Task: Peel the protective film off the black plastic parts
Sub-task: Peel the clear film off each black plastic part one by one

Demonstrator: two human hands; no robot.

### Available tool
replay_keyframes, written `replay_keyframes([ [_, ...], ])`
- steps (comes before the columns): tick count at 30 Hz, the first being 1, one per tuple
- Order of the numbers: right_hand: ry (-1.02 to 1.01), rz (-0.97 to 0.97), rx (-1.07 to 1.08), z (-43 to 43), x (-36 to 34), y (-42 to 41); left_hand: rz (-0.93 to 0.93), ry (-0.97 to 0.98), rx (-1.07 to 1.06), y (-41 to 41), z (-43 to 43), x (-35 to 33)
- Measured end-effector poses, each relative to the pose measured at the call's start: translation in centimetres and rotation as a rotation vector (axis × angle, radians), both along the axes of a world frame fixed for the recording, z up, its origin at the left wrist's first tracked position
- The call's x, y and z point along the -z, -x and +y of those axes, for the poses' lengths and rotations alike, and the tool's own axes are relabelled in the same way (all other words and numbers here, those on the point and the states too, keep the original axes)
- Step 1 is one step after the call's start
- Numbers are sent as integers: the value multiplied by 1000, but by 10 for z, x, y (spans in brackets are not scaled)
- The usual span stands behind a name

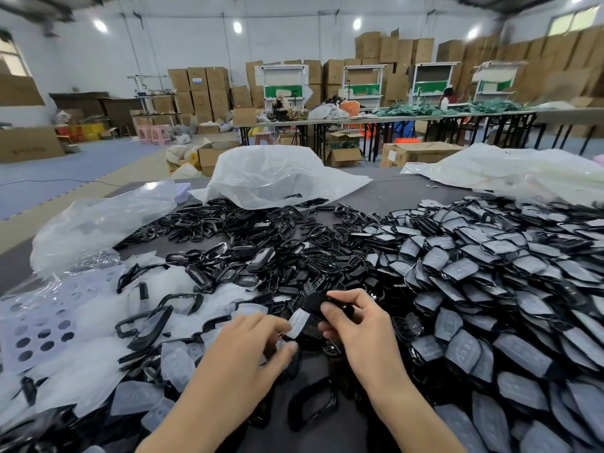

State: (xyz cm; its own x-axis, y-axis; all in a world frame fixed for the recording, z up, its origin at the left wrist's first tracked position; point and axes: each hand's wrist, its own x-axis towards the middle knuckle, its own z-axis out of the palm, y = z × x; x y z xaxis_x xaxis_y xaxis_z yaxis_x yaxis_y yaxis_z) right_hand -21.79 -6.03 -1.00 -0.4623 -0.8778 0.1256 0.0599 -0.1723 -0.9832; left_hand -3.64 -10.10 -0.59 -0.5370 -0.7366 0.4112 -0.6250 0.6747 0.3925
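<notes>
My right hand (354,325) grips a black plastic part (315,307) just above the table, near the front middle. A strip of pale protective film (299,323) hangs off the part's left edge, and my left hand (258,341) pinches that film between thumb and fingers. To the right lies a big heap of black parts with grey film on them (490,282). Bare black frames (248,256) are scattered across the middle. Peeled clear films (98,364) pile up at the left.
Clear plastic bags lie at the left (94,223), the back middle (277,174) and the back right (510,171) of the grey table (392,194). A loose black frame (313,407) sits near the front edge between my forearms. Cardboard boxes and long tables stand beyond.
</notes>
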Motion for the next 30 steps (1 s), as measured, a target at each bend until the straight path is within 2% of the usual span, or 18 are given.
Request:
replay_keyframes([
  [2,-3,-41,19,0,1,2,-150,34,5,0,3,4],
  [4,-2,-58,28,0,1,2,-209,55,-21,4,7,7],
  [12,-8,-82,47,1,-2,0,-254,131,-12,10,12,-5],
  [14,-1,-99,44,2,-3,1,-232,69,-46,10,11,-6],
  [17,32,-208,-2,3,-8,-1,50,-108,-82,10,9,-4],
  [21,65,-463,-220,2,-13,-6,509,-301,-32,14,11,-17],
  [25,5,-529,-418,5,-10,-12,706,-362,-8,15,12,-22],
  [27,9,-523,-424,5,-11,-12,667,-352,-16,14,13,-22],
  [29,28,-525,-347,3,-12,-10,484,-213,-32,10,12,-18],
  [30,39,-539,-297,2,-13,-8,337,-138,-23,8,12,-16],
])
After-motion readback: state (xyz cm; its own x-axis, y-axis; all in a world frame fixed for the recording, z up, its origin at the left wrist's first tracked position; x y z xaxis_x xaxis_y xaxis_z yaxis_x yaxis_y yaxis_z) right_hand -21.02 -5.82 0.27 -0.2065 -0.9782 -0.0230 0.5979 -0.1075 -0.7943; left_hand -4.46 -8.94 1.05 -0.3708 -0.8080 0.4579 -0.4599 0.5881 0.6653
